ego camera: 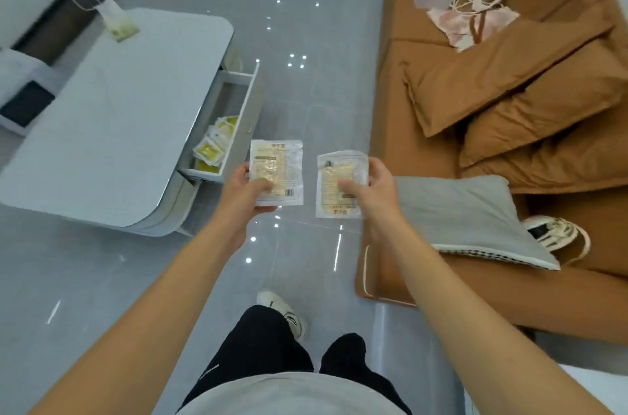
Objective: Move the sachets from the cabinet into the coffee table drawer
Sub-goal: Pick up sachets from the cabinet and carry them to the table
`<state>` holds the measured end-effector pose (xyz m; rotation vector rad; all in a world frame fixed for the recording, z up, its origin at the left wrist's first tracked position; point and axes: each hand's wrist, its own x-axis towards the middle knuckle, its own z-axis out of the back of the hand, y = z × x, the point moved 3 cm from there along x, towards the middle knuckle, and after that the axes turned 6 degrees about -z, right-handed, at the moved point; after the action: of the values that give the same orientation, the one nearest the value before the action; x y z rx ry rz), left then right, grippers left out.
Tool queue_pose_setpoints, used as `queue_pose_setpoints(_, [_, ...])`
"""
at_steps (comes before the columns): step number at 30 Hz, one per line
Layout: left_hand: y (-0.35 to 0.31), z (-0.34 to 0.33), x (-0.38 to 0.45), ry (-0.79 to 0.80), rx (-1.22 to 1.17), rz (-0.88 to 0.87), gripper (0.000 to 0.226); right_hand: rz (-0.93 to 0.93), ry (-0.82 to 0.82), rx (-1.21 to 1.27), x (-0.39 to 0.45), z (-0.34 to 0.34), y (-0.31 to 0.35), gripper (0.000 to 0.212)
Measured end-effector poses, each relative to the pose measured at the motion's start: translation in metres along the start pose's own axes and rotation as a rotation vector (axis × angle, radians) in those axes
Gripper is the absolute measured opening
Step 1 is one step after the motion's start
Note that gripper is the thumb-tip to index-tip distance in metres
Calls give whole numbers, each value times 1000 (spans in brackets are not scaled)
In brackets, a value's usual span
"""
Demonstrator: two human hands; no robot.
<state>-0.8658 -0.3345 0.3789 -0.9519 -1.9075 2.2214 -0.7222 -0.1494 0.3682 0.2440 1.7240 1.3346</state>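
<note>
Head view: a person stands on the grey floor with a sachet in each hand, beside the open coffee table drawer (238,115).

The left hand (249,188) grips the left sachet (277,173), thumb curled over its face; the right hand (368,185) pinches the right sachet (339,183) the same way. Both packs are clear with pale yellow contents, printed text and a barcode too blurred to read. More yellow sachets in the drawer (214,147) lie at its near end. A tea-bag-like packet (117,21) rests on the tabletop (112,129).
</note>
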Motion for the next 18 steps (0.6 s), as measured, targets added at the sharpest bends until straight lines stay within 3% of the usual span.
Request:
queue_pose_setpoints(8, [8,139,149,-301,-68,103,36,-67,226,-177,158,-205,25,42])
queue_pose_setpoints(18, [152,201,386,-586,-236,324,43,-64,452,-545,436,-398,-53,48])
